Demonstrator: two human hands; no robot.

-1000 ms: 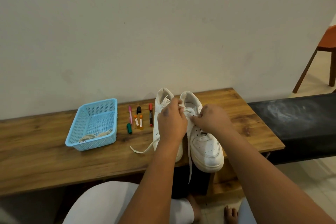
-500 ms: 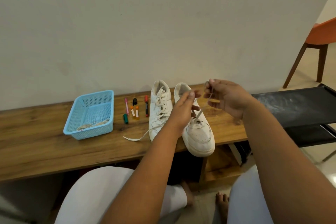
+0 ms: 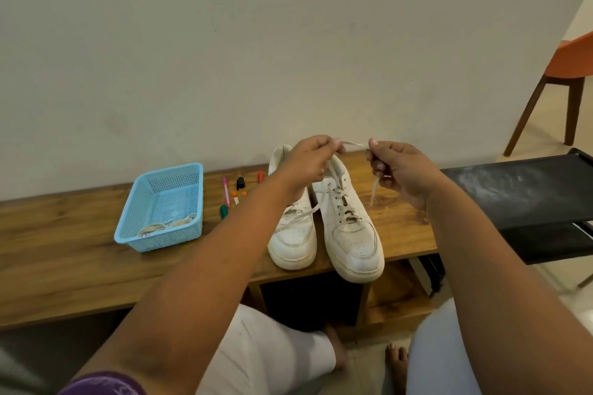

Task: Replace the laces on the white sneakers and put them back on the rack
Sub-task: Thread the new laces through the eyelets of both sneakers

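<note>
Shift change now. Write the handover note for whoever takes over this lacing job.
Left hand and right hand both pinch one flat white lace, raised above the pair. It runs down to the right-side white leather sneaker, whose eyelets are threaded. The left-side white sneaker stands beside it on the wooden bench. Coiled laces lie in the light blue plastic basket. Left: finish lacing, rack both.

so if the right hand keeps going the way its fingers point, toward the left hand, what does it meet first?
Probably the left hand: the right hand faces it across a short span of lace that both pinch, with nothing else between. Depth from this single view is uncertain.
</note>
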